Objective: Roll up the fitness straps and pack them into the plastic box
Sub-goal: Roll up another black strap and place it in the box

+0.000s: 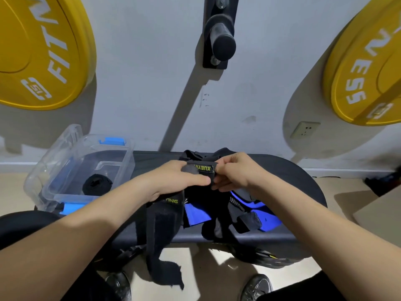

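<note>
The dark padded bench (293,177) is carrying a clear plastic box (130,164), standing open at its left end, and a loose heap of black and blue straps (256,213) lying in the middle. Both hands are holding one black strap (202,169) (yellow lettering on it) above that heap, the left hand (173,179) curling over its rolled end and the right hand (236,170) pinching the other side, while what seems to be its long tail (162,235) is hanging off the bench's near edge. One rolled black strap (97,184) is sitting inside the box.
</note>
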`<action>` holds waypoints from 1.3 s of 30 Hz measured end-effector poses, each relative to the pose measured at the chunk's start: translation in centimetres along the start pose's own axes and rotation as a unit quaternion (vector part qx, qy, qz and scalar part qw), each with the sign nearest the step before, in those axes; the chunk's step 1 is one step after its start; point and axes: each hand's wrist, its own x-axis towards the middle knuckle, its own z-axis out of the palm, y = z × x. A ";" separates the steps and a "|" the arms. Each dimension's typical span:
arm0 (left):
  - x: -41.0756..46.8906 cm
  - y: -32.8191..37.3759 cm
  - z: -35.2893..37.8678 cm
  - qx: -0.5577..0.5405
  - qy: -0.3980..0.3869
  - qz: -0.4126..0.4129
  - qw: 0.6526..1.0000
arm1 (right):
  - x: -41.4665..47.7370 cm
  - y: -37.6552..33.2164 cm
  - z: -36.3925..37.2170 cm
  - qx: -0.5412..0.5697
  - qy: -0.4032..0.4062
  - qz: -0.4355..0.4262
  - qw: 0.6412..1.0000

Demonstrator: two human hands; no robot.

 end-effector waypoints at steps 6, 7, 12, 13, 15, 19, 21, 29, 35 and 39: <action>1.5 -0.1 0.9 -0.060 0.088 -0.034 0.994 | 0.5 0.2 -0.2 0.066 0.048 0.014 0.997; 1.5 0.0 0.9 -0.076 0.087 -0.032 0.993 | 0.5 0.3 -0.1 0.073 0.048 0.013 0.996; 1.3 1.1 0.7 -0.122 0.070 -0.028 0.990 | 1.4 1.0 0.7 0.072 0.079 -0.052 0.993; 1.3 1.3 0.5 -0.118 0.065 -0.037 0.990 | 1.5 1.3 0.7 0.030 0.075 -0.068 0.994; 1.3 1.6 0.1 -0.114 0.049 -0.048 0.991 | 1.8 1.9 0.6 -0.111 0.062 -0.093 0.987; 1.3 2.0 -0.6 -0.143 0.037 -0.053 0.988 | 2.0 3.1 0.8 -0.232 -0.002 -0.081 0.969; 1.3 1.8 -0.6 -0.175 0.038 -0.064 0.982 | 1.9 3.8 1.5 -0.131 -0.073 -0.065 0.987; 0.9 1.9 -0.3 -0.250 0.018 -0.066 0.966 | 1.3 5.9 3.3 -0.133 -0.013 -0.133 0.982; 0.7 2.0 -1.7 -0.184 0.012 -0.085 0.979 | 2.0 6.6 3.9 -0.220 0.066 -0.094 0.969; 0.4 2.0 -3.0 -0.087 0.010 -0.070 0.994 | 2.1 5.6 3.5 -0.302 0.003 -0.097 0.948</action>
